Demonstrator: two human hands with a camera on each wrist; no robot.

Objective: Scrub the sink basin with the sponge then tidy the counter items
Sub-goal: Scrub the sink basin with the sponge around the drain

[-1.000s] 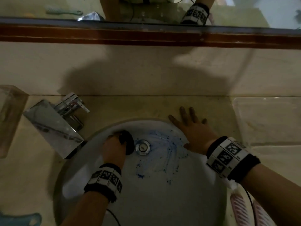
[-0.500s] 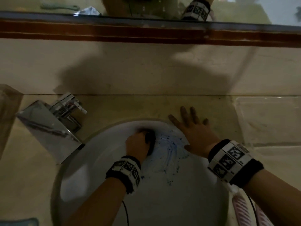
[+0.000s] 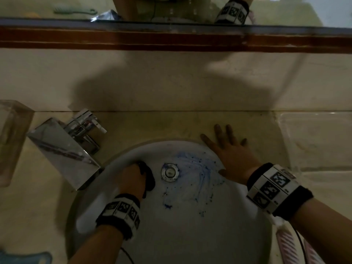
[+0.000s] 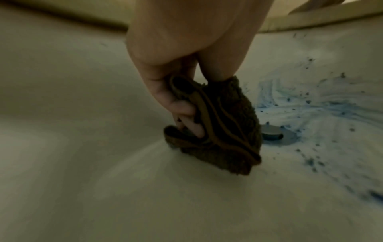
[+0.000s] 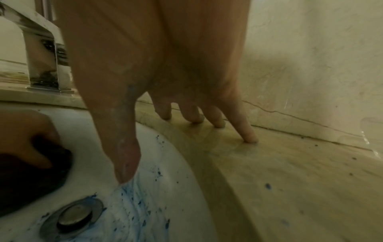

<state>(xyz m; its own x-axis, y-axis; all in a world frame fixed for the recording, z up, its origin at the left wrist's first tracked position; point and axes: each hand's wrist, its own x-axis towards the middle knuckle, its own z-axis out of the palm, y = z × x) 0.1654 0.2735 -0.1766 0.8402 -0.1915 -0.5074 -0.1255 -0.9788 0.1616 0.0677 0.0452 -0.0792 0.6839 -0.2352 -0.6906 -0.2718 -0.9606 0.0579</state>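
A round white sink basin (image 3: 190, 235) fills the lower middle of the head view, smeared with blue stains (image 3: 196, 168) to the right of the metal drain (image 3: 170, 172). My left hand (image 3: 133, 180) grips a dark brown sponge (image 3: 149, 178) and presses it on the basin just left of the drain; in the left wrist view the fingers curl round the sponge (image 4: 225, 124) beside the drain (image 4: 271, 132). My right hand (image 3: 228, 153) lies flat with straight fingers on the counter at the basin's far right rim, its thumb (image 5: 124, 155) inside the basin.
A chrome tap (image 3: 68, 147) stands on the counter to the left of the basin. A clear container (image 3: 11, 138) sits at the far left and a clear tray (image 3: 316, 138) at the right. A mirror (image 3: 171, 8) runs along the wall above. Pink-striped items (image 3: 287, 244) lie at bottom right.
My left hand has swept the sponge from over the drain back to the left of it, uncovering the drain. The right hand has stayed planted on the rim.
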